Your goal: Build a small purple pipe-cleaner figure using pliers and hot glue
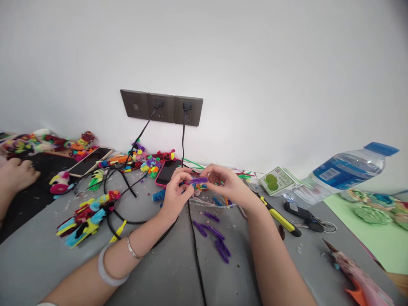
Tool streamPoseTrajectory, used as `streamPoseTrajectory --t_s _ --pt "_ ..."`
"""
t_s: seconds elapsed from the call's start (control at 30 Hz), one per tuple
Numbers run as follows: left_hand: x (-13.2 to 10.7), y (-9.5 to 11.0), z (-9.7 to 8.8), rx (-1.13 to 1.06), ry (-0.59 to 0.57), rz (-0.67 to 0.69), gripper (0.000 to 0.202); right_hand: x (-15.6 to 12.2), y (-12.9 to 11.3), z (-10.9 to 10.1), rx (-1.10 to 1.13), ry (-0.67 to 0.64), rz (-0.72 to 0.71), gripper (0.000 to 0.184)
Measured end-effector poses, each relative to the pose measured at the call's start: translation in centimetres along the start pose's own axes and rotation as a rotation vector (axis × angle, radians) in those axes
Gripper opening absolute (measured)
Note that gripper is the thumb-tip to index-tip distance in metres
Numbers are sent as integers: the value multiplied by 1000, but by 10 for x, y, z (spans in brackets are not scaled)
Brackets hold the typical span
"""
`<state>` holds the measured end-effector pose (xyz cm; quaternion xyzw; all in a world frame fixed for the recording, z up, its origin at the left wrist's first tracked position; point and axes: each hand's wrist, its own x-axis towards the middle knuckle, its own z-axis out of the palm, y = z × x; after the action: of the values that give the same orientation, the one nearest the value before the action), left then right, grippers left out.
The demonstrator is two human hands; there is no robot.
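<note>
My left hand (178, 188) and my right hand (225, 183) meet above the middle of the grey table. A short purple pipe cleaner piece (199, 180) stretches between them, pinched at its ends by the fingertips of both. Just below lie several loose purple pipe cleaner pieces (216, 232), some crossing each other. Under and behind the hands, a clear tray (219, 205) with coloured bits in it is partly hidden. A blue fuzzy roll (158, 195) sits left of my left hand.
Black cables run from the wall sockets (162, 107) across the table. Pipe cleaner figures (91, 216) lie left. A yellow cutter (280, 217), keys (310, 220), pink-handled pliers (353, 272) and a tilted water bottle (342, 172) are right. Another person's hand (19, 174) rests far left.
</note>
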<state>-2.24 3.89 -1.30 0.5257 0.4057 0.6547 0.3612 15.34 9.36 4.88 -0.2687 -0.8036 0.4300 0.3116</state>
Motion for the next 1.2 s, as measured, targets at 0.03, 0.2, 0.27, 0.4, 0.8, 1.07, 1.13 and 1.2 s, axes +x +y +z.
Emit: streamPoseTrajectory --t_s 0.03,0.2,0.27,0.4,0.8,1.07,1.13,1.2 --pt "0 1 0 -1 -3 -2 8 1 1 1 -1 -5 -6 10" --pt "0 5 2 -16 -13 -31 10 3 3 7 -31 0 -26 9" --pt "0 4 2 -19 -16 -26 10 3 3 9 -44 14 -36 9" --pt "0 2 2 -13 -26 -8 8 4 3 10 -94 38 -68 9" --pt "-1 5 3 8 -45 -47 9 5 7 10 -87 34 -83 10" --pt "0 4 3 11 -35 -55 5 2 4 6 -39 46 -45 9" --pt "0 3 3 16 -41 -53 5 2 4 6 -33 40 -46 6" --pt "0 3 3 20 -48 -51 5 2 4 6 -32 34 -46 4"
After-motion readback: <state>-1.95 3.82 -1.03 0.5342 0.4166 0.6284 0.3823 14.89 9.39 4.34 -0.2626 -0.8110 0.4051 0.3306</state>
